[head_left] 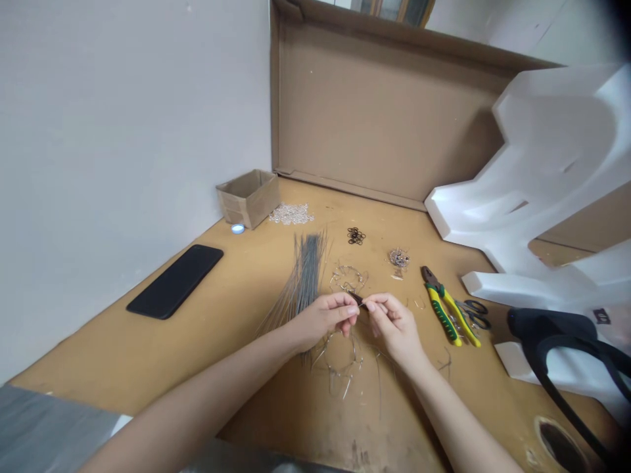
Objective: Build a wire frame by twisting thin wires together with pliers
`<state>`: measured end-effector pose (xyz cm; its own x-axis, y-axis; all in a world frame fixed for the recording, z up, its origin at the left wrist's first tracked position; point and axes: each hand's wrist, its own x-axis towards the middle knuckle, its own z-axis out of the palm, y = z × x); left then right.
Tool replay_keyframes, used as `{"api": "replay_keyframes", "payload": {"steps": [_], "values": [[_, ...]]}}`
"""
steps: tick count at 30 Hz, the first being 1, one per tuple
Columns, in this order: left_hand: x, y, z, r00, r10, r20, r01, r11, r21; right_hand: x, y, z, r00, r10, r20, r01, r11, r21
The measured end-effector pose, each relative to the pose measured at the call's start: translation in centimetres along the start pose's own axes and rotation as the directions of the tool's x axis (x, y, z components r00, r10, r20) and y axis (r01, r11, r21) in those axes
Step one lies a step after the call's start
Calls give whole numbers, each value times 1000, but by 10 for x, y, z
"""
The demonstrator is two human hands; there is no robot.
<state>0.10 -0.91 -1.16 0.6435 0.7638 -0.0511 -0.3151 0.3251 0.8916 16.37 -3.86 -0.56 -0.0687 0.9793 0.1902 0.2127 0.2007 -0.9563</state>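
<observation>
My left hand [331,316] and my right hand [394,323] meet above the middle of the table, fingertips nearly touching. Both are closed in a pinch on a thin wire [362,303] that spans the small gap. A dark pointed piece [355,297] shows just behind the fingertips; whether it is held or lies on the table I cannot tell. Beneath the hands is a loose wire ring [340,371] with bent ends. Another tangled wire ring [349,277] lies just beyond. A bundle of straight grey wires [308,263] lies beside my left hand, partly under it.
Pliers [446,309] with yellow-green handles and scissors [476,314] lie at right. Black rings [355,236], a beaded wire coil [399,257], clear beads [290,213] and a small cardboard box [251,200] are farther back. A phone [175,281] lies left; white foam [557,151] stands right.
</observation>
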Motion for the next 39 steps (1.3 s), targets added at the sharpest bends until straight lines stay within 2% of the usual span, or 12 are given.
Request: {"api": "replay_keyframes", "payload": {"steps": [4, 7, 9, 11, 13, 15, 18, 20, 22, 25, 32, 39], "values": [[-1, -4, 2, 995, -1, 98, 22, 977, -213, -2, 0, 2, 1000, -15, -8, 15, 999, 37], [-2, -3, 3, 982, -32, 186, 79, 965, -252, -3, 0, 3, 1000, -11, 8, 10, 998, 57], [-1, -1, 2, 987, -39, 153, 61, 988, -143, -3, 0, 3, 1000, 4, 0, -4, 999, 47], [-2, 1, 1, 999, 20, 33, -25, 988, 151, -2, 0, 2, 999, 15, -42, -16, 1000, -11], [-3, 3, 1, 982, 175, -64, -107, 810, 577, -2, -1, 3, 997, 9, -81, -17, 995, -95], [-6, 3, 3, 943, 330, -46, -124, 475, 871, -2, -2, 4, 996, -2, -87, -12, 987, -161], [-9, 1, 5, 906, 414, 86, -119, 53, 992, -2, -3, 7, 998, -6, -68, -7, 981, -192], [-10, -1, 6, 888, 431, 158, -126, -104, 987, -2, -3, 9, 998, -9, -68, -4, 982, -190], [-10, -2, 6, 876, 440, 196, -128, -181, 975, -3, -4, 9, 998, -13, -68, 0, 983, -182], [-9, -3, 7, 872, 448, 199, -135, -171, 976, -3, -5, 8, 998, -13, -55, 3, 985, -171], [-10, -2, 11, 890, 450, 67, -163, 178, 970, -4, -6, 7, 999, -18, -48, 11, 989, -145], [-13, 8, 10, 936, 352, 25, -147, 327, 934, -2, -5, 5, 997, 43, -63, -49, 994, -95]]}}
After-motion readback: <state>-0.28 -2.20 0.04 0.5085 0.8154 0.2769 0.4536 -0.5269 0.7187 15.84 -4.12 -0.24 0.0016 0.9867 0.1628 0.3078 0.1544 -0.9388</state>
